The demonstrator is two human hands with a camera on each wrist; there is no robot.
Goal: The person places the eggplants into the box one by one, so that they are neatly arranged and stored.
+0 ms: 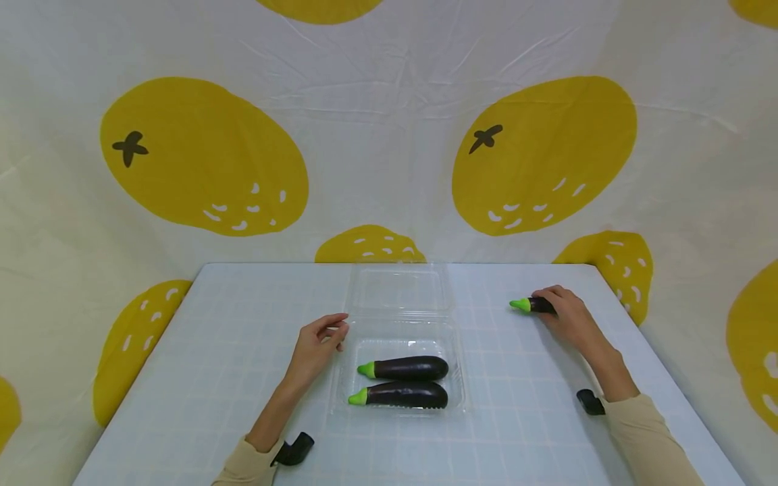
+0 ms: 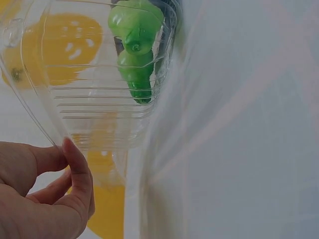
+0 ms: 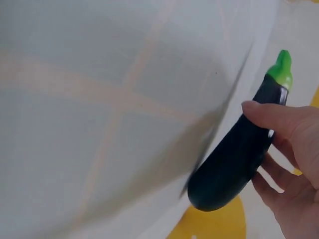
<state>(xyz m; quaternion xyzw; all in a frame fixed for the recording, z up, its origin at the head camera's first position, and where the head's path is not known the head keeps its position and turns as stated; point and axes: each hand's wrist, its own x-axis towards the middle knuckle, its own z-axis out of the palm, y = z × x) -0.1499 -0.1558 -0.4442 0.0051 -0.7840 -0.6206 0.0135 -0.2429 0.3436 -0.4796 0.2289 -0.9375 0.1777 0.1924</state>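
Observation:
A clear plastic clamshell container (image 1: 377, 347) lies on the table with its lid (image 1: 398, 290) folded back. Two dark eggplants with green stem ends, a rear one (image 1: 413, 368) and a front one (image 1: 407, 395), lie side by side in its base, stems to the left. The thumb and index finger of my left hand (image 1: 316, 347) pinch the container's left rim, as the left wrist view shows close up. Over at the right, my right hand (image 1: 568, 317) grips a third eggplant (image 3: 234, 154) between thumb and fingers. Its green stem points left in the head view.
The table (image 1: 510, 432) has a pale checked cover. Behind it hangs a white cloth (image 1: 383, 155) printed with large yellow fruit. Black wrist devices sit at both cuffs, one at the left (image 1: 294, 450) and one at the right (image 1: 589, 402).

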